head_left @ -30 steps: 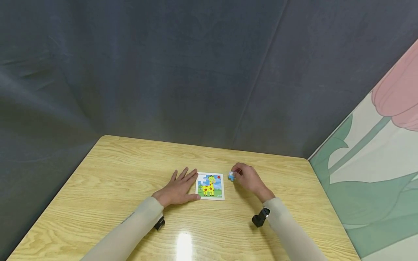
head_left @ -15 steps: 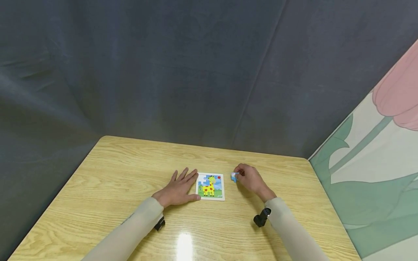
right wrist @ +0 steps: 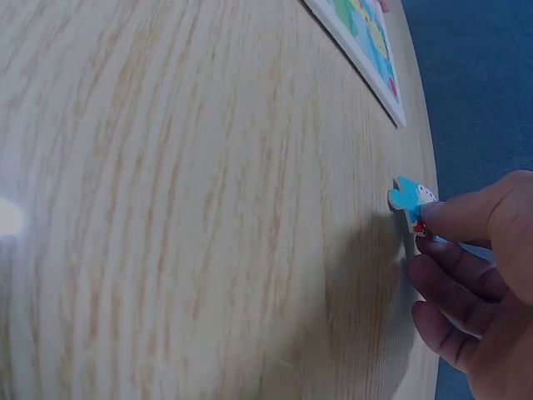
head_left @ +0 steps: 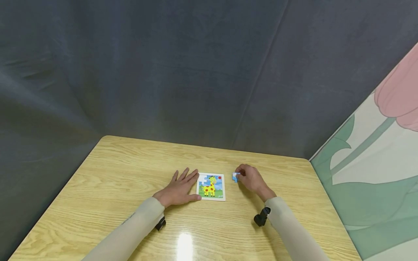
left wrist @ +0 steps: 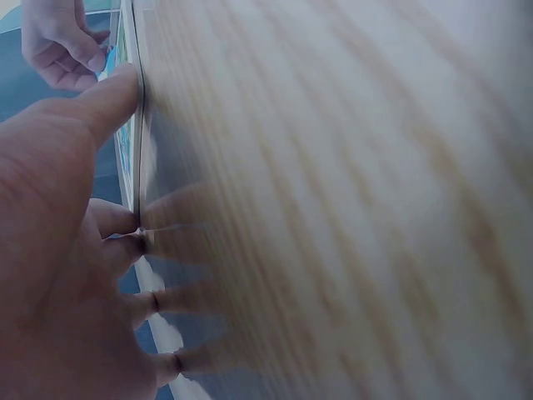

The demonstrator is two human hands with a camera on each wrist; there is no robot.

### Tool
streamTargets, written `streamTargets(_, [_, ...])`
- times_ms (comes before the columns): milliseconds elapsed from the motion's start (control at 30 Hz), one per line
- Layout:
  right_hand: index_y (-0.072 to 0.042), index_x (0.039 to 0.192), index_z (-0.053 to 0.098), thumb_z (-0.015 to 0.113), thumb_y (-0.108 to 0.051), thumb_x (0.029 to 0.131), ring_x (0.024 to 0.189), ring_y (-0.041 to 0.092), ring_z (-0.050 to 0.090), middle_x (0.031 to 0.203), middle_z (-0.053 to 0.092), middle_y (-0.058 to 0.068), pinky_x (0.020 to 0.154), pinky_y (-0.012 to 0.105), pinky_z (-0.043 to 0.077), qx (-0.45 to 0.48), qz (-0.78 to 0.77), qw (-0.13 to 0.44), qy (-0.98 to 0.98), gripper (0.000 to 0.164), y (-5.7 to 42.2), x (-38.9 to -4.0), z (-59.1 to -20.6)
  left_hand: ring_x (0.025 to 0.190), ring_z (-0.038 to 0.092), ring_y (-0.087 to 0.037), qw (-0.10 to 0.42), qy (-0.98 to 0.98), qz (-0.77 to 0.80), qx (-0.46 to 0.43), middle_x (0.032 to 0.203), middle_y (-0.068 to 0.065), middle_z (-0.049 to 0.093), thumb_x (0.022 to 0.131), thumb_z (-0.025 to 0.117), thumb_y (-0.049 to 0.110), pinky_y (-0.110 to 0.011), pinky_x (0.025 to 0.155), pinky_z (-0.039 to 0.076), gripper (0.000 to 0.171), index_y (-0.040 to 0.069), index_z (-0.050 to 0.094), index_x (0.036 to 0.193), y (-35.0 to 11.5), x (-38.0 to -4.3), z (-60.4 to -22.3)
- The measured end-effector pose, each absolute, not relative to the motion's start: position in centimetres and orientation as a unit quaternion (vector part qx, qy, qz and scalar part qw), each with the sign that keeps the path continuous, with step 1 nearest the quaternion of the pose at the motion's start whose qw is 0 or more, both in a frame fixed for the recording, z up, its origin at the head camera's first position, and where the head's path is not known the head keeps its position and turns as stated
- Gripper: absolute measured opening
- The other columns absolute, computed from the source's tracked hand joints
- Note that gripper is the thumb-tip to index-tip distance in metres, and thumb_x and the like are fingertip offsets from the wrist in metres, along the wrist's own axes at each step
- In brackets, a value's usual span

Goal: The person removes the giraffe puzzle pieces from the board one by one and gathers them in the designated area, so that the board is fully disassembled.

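Note:
A white-framed giraffe jigsaw puzzle (head_left: 211, 187) lies flat on the table, with a white gap in its upper left corner. My left hand (head_left: 177, 190) is spread beside it, thumb and index fingertip touching the frame's left edge. In the left wrist view, the left hand (left wrist: 62, 200) has its fingers straight against the table. To the right of the puzzle, my right hand (head_left: 253, 181) pinches a blue jigsaw piece (head_left: 235, 177). The right wrist view has the thumb on this piece (right wrist: 408, 196), which shows blue, white and some red; fingertips are partly hidden behind it.
The wooden table (head_left: 137, 159) has its far edge against a dark curtain (head_left: 183, 72). A panel with a tulip pattern (head_left: 375, 174) stands along the right side. Black wrist cameras (head_left: 261, 217) sit under both forearms.
My right hand has shifted slightly right, away from the puzzle, and the pinched piece has turned a little with it. The left hand stays beside the frame.

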State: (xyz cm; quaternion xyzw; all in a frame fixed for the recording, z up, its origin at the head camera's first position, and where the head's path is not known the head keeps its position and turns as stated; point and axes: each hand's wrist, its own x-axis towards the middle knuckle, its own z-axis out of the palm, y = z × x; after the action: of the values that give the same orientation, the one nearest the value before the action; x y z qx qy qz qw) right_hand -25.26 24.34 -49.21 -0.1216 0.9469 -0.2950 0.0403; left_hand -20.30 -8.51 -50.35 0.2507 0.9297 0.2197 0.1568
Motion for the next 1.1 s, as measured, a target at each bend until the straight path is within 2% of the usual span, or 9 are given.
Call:
streamTargets(233, [-0.004,0.112,0.073,0.069,-0.007,0.103,0.084,0.017,0.061,0.100,0.072,0.009,0.075,0.034,0.053,-0.115,-0.286,0.036,0.950,0.011,24.39,-25.27,-49.36,0.170,0.003,-0.037,0.153,0.932,0.214,0.248,0.182,-0.004,0.012,0.105,0.059,0.060,-0.068,0.135,0.001,0.088,0.012,0.025,0.171,-8.39,-20.39,-50.23])
streamTargets(533, [-0.004,0.112,0.072,0.068,-0.007,0.103,0.089,0.019,0.065,0.106,0.070,0.011,0.080,0.040,0.058,-0.118,-0.261,0.030,0.958,0.010,24.35,-25.12,-49.75,0.170,0.002,-0.036,0.157,0.932,0.214,0.246,0.182,-0.003,0.010,0.105,0.060,0.060,-0.068,0.135,-0.001,0.089,0.013,0.024,0.172,-8.41,-20.46,-50.46])
streamTargets(900, [-0.005,0.108,0.073,0.072,-0.006,0.100,0.089,0.020,0.064,0.103,0.069,0.010,0.079,0.039,0.058,-0.126,-0.232,0.006,0.964,0.007,24.13,-24.85,-49.94,0.170,0.001,-0.035,0.157,0.932,0.215,0.245,0.182,-0.002,0.011,0.104,0.059,0.061,-0.067,0.135,-0.001,0.089,0.014,0.024,0.172,-8.39,-20.29,-50.19])
streamTargets(1100, [-0.006,0.104,0.073,0.074,-0.006,0.099,0.088,0.020,0.064,0.102,0.067,0.009,0.078,0.038,0.058,-0.127,-0.219,-0.006,0.967,0.005,24.00,-24.72,-49.92,0.170,0.003,-0.038,0.154,0.930,0.221,0.251,0.182,-0.005,0.013,0.105,0.060,0.059,-0.069,0.134,0.000,0.089,0.010,0.025,0.171,-8.40,-20.17,-50.14])
